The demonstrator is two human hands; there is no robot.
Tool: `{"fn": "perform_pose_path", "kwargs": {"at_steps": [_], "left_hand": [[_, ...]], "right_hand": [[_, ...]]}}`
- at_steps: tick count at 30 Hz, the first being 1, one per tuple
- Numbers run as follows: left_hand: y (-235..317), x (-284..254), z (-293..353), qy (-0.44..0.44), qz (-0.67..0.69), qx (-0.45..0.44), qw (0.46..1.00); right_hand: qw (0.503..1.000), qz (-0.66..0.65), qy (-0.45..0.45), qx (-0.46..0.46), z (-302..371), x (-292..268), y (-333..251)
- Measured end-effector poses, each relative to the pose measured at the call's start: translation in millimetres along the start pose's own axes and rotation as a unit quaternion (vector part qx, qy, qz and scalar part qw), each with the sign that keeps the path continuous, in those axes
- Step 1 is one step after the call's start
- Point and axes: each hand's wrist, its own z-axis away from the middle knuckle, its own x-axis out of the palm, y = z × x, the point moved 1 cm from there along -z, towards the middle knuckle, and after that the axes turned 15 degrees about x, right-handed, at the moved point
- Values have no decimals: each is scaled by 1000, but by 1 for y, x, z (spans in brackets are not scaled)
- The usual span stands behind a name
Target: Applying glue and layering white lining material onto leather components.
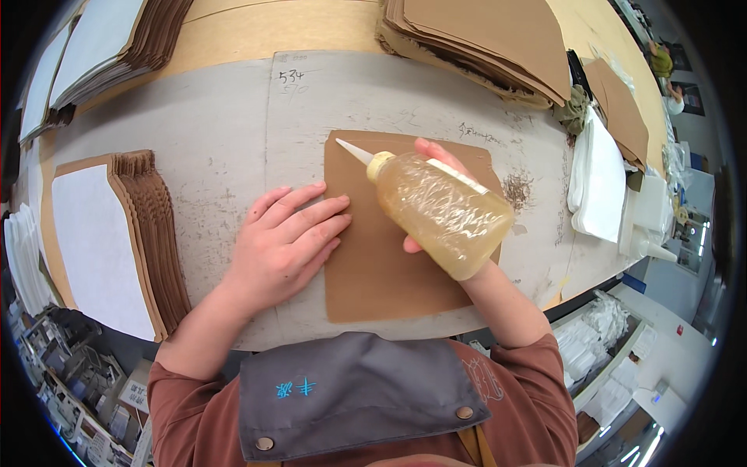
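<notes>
A flat brown sheet (373, 280) lies on the grey board in front of me. My left hand (294, 233) rests palm down at its left edge, the fingers stretched out and their tips on the sheet. In my right hand (445, 159) is a squeeze bottle (447, 214) of cloudy yellowish liquid, tilted over the sheet. Its white pointed nozzle (354, 150) aims at the sheet's far left corner; whether the tip touches cannot be told. The bottle hides most of my right palm and part of the sheet.
On the left stands a stack of brown pieces (159, 233) topped by a white sheet (101, 241). A thick brown stack (482, 39) lies at the far right, another stack (101, 47) at the far left. White pieces (597, 183) and a white nozzle bottle (652, 247) sit on the right.
</notes>
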Motion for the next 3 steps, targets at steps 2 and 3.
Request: {"fn": "perform_pose_path", "kwargs": {"at_steps": [2, 3], "left_hand": [[-1, 0, 1, -2, 1, -1, 1000], [-1, 1, 1, -4, 3, 1, 1000]], "right_hand": [[999, 34, -4, 4, -2, 7, -7], [999, 25, -24, 3, -1, 6, -1]]}}
